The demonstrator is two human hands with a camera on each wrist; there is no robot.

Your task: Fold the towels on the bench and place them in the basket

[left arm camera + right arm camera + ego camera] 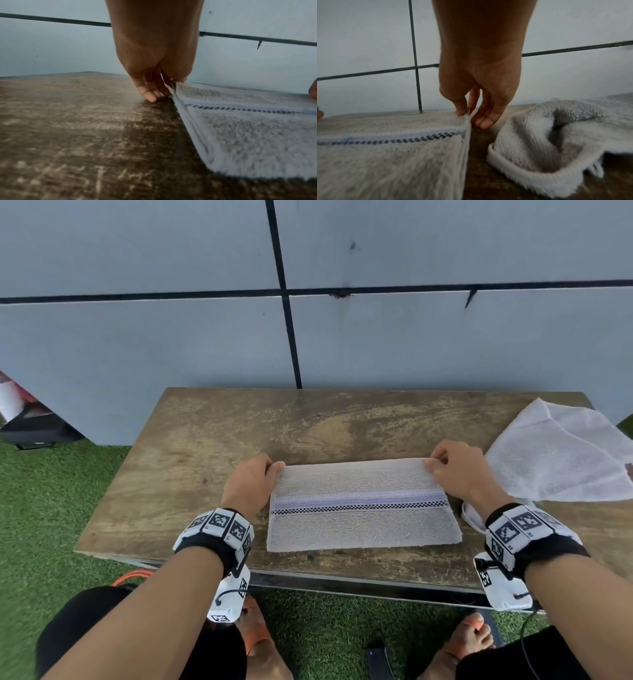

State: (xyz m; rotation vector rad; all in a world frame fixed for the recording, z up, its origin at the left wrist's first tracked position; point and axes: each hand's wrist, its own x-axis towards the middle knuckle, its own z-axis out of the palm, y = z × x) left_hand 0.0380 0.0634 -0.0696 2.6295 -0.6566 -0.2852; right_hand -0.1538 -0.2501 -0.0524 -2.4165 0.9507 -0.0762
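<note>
On the bench (191, 467), a worn plank of scuffed brown wood with pale scratches, lie two towels. The nearer one, a striped towel (363, 508), is a flat rectangle of grey terry pile, crossed lengthwise by a pale blue band and a thin black-and-white checked line, and its near edge lies close to the bench's front edge. The second, a white towel (561, 460), is loose and rumpled, fluffy with a thick rolled hem and a short fringe, and sits at the bench's right end, just beside the striped one but apart from it. Two hands work the striped towel, one at each far corner. The left hand (250, 484) pinches the far left corner between thumb and forefinger, the other fingers (150, 94) curled down with their tips on the wood just outside the cloth. The right hand (455, 470) pinches the far right corner the same way, thumb on top, spare fingers (486, 121) hanging down to the bare wood between the two towels. Both pinched corners are raised slightly off the bench. Behind stands a wall (137, 337) of large smooth grey tiles with dark joints; green turf (44, 508) surrounds the bench.
</note>
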